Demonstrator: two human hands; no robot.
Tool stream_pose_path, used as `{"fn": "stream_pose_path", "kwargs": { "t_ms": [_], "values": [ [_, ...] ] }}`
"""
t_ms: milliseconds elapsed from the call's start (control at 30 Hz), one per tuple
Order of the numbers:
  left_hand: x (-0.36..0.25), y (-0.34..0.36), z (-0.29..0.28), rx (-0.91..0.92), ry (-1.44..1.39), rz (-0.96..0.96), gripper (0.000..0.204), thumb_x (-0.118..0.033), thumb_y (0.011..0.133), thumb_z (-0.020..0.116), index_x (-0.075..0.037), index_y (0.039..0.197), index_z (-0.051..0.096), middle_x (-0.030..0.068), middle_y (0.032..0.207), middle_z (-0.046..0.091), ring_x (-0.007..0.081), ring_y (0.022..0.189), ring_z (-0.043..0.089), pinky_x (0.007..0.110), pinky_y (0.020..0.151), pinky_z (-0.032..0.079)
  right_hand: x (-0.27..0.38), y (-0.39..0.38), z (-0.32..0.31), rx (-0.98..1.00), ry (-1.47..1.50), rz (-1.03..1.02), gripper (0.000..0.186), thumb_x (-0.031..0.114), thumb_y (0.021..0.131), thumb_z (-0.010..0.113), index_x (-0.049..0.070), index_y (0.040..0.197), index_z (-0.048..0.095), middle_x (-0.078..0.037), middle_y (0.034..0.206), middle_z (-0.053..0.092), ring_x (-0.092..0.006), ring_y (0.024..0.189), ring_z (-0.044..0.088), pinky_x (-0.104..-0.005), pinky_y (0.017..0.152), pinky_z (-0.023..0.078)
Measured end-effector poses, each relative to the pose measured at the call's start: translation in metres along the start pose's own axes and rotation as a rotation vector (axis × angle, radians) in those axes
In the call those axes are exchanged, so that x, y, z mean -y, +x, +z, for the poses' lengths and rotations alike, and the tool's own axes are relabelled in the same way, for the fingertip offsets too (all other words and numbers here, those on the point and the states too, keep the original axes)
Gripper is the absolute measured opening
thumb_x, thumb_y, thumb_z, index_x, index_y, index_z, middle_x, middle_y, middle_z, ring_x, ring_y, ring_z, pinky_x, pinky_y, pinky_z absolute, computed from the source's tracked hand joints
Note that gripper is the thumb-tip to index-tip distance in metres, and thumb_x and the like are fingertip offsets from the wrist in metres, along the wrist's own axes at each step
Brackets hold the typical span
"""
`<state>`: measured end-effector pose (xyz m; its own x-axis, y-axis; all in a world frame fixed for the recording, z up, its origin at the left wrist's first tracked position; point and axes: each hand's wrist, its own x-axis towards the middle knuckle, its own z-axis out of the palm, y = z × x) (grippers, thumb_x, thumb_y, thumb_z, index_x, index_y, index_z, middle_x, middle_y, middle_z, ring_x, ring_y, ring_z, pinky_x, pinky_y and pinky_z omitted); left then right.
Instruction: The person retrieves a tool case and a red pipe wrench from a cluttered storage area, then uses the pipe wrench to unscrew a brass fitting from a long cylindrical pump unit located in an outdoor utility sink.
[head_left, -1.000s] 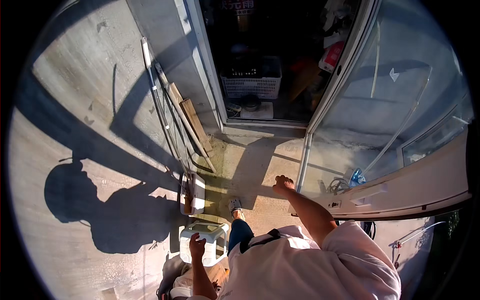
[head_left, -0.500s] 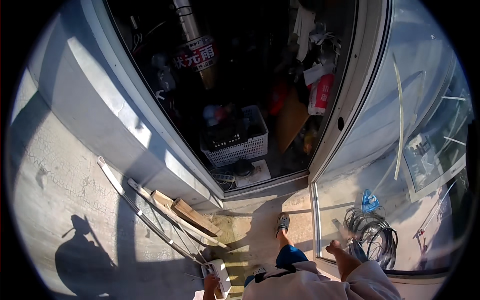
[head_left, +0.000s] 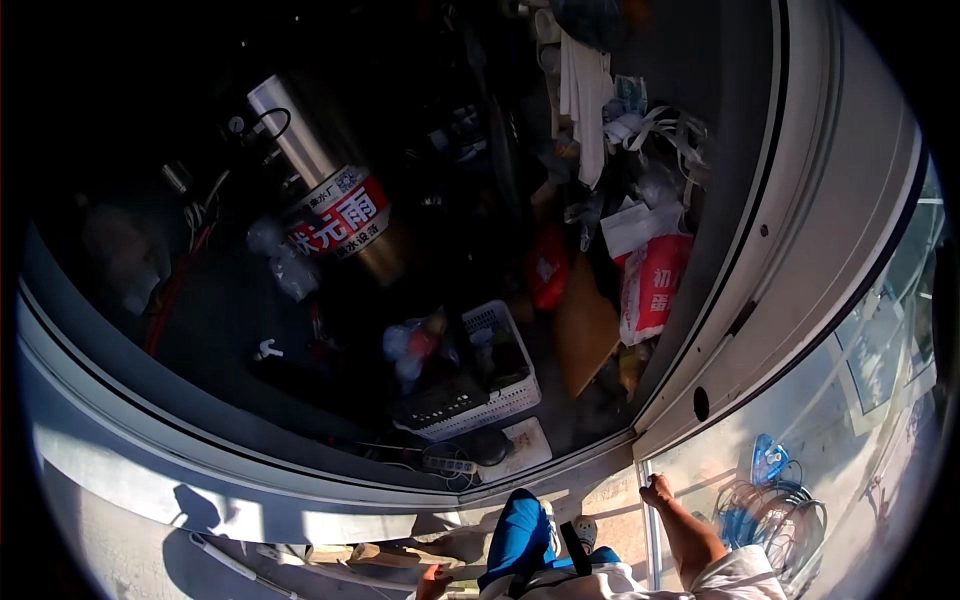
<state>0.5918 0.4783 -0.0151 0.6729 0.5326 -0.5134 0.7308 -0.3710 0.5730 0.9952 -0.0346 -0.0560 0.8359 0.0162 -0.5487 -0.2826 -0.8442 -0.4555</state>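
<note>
My right hand (head_left: 657, 490) is closed on the edge of the glass door (head_left: 648, 530), just right of the doorway. At the lower edge my left hand (head_left: 433, 582) looks closed, with its fingers small and partly lost in shadow. A pale object beside it is cut off by the picture's edge, so I cannot make out what the hand holds. Wooden pieces (head_left: 400, 554) and a long white-ended pole (head_left: 225, 556) lean at the wall left of that hand. My leg in blue (head_left: 518, 535) is at the threshold.
Inside the dark room stand a white plastic basket (head_left: 500, 405), a power strip (head_left: 450, 465) and a steel cylinder (head_left: 300, 135) with a red label. A brown board (head_left: 585, 330) and a red-and-white bag (head_left: 655, 290) are at the right. Coiled cables (head_left: 770, 515) show through the glass.
I have moved forward to the doorway, and the room fills more of the view. My right hand has come onto the door's edge. The white box-like thing by my left hand is mostly out of view.
</note>
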Motion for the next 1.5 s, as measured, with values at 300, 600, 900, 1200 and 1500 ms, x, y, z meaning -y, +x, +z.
{"fn": "stream_pose_path", "kwargs": {
  "t_ms": [300, 600, 900, 1200, 1500],
  "values": [
    [-0.144, 0.183, -0.04, 0.165, 0.234, 0.023, 0.059, -0.027, 0.071, 0.082, -0.001, 0.119, 0.057, 0.0167, 0.109, 0.067, 0.0279, 0.102, 0.065, 0.037, 0.086, 0.053, 0.055, 0.074, -0.041, -0.138, 0.085, 0.004, 0.046, 0.022, 0.071, 0.068, 0.002, 0.111, 0.061, -0.024, 0.11, 0.062, -0.0401, 0.105, 0.059, -0.0448, 0.092, 0.049],
    [-0.447, 0.391, -0.172, -0.078, 0.193, 0.318, 0.057, -0.016, 0.073, 0.071, -0.004, 0.126, 0.053, 0.0221, 0.114, 0.059, 0.0356, 0.107, 0.057, 0.043, 0.094, 0.045, 0.216, 0.094, -0.158, -0.127, 0.204, 0.11, 0.047, 0.022, 0.072, 0.067, 0.001, 0.113, 0.061, -0.024, 0.117, 0.061, -0.0373, 0.114, 0.056, -0.0433, 0.097, 0.045],
    [-0.803, 0.457, -0.411, -1.152, 0.726, 0.336, 0.106, -0.03, 0.067, 0.083, -0.012, 0.152, 0.021, 0.0225, 0.158, 0.009, 0.0431, 0.143, 0.018, 0.051, 0.113, 0.026, 0.196, 0.181, -0.188, -0.151, -0.003, 0.079, 0.051, 0.032, 0.071, 0.069, 0.003, 0.113, 0.062, -0.022, 0.111, 0.065, -0.0366, 0.107, 0.061, -0.0426, 0.093, 0.048],
    [-0.819, 0.569, -0.5, -1.08, 0.73, 0.219, 0.122, -0.058, 0.069, 0.079, -0.014, 0.153, 0.002, 0.0366, 0.152, -0.006, 0.0453, 0.145, 0.005, 0.051, 0.114, 0.021, 0.163, 0.209, -0.218, -0.149, 0.076, 0.204, 0.041, 0.028, 0.074, 0.064, 0.001, 0.104, 0.063, -0.024, 0.109, 0.064, -0.0366, 0.105, 0.061, -0.0418, 0.093, 0.048],
    [-0.825, 0.586, -0.456, -1.118, 0.886, 0.053, 0.102, -0.058, 0.087, 0.053, -0.003, 0.151, -0.004, 0.0338, 0.154, -0.003, 0.0444, 0.145, 0.004, 0.045, 0.117, 0.016, 0.134, 0.199, -0.229, -0.248, 0.071, 0.098, 0.038, 0.02, 0.074, 0.062, -0.002, 0.105, 0.063, -0.023, 0.105, 0.066, -0.0367, 0.102, 0.062, -0.0404, 0.091, 0.048]
  ]
}}
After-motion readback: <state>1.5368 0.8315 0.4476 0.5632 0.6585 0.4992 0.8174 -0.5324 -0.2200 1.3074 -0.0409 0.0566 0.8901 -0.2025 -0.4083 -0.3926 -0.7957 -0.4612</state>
